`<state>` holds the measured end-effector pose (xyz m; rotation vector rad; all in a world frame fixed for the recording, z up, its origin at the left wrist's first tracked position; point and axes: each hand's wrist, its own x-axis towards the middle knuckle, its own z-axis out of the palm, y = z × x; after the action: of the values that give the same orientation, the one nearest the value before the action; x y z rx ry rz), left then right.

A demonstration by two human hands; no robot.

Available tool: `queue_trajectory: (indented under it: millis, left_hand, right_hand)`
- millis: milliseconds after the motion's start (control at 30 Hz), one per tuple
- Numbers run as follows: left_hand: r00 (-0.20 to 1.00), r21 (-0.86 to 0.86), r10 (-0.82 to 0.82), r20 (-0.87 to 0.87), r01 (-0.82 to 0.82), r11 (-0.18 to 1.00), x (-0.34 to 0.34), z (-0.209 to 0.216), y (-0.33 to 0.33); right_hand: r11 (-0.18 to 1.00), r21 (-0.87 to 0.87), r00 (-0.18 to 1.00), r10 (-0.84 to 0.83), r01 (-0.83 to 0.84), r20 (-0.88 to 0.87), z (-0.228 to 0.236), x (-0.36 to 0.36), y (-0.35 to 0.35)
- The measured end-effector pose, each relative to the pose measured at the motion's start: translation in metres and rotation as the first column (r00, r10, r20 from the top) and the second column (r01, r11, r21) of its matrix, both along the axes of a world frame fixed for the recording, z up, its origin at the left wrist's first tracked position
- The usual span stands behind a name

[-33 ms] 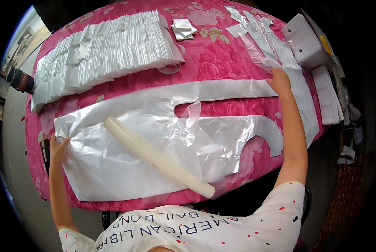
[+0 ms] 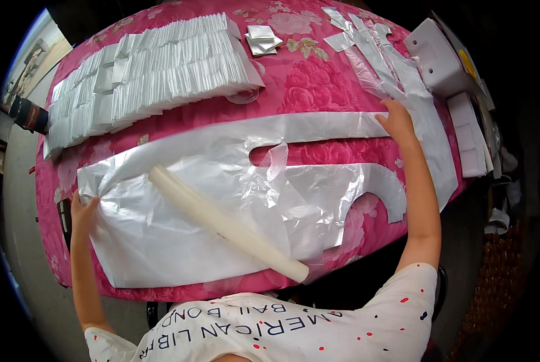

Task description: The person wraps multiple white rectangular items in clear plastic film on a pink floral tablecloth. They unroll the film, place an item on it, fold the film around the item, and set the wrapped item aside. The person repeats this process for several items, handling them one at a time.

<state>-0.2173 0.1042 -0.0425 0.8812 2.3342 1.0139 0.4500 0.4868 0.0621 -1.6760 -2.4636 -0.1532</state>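
Right fingers (image 2: 394,107) shifted, creased silvery sheet (image 2: 149,241)

A rounded surface (image 2: 309,87) fills the middle of the room, spread with a pink cloth (image 2: 185,118) printed with roses and leaves. Along its left side runs a plain grey floor (image 2: 22,223). At the upper left is a bright, pale patch (image 2: 48,47), too washed out to tell whether window or doorway. Beyond the far edge everything sinks into darkness. At the lower right, a brown, mottled area (image 2: 493,283) shows dimly. Deep shadow lies under the near edge.
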Motion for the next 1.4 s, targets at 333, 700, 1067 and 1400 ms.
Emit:
queue_trajectory:
  millis: [333,700,1067,1400]
  left_hand:
    - [0.899,-0.107,0.0,-0.438,-0.052,0.993,-0.001,0.003,0.002]
    - [0.745,0.181,-0.534,-0.4,0.635,0.751,0.258,0.061,-0.035]
    - [0.209,-0.067,-0.703,-0.68,0.937,0.343,0.313,0.059,0.034]
    - [0.212,-0.072,-0.685,-0.697,0.93,0.362,0.304,0.052,0.04]
  right_hand:
    - [0.991,-0.078,0.823,0.049,-0.112,-0.566,-0.05,-0.064,-0.295]
    - [0.96,0.147,0.883,0.276,-0.237,-0.381,-0.056,-0.105,-0.391]
    - [0.978,-0.114,0.939,0.131,-0.175,-0.318,-0.05,-0.155,-0.353]
    - [0.996,0.034,0.843,-0.048,0.078,-0.535,-0.067,-0.123,-0.368]
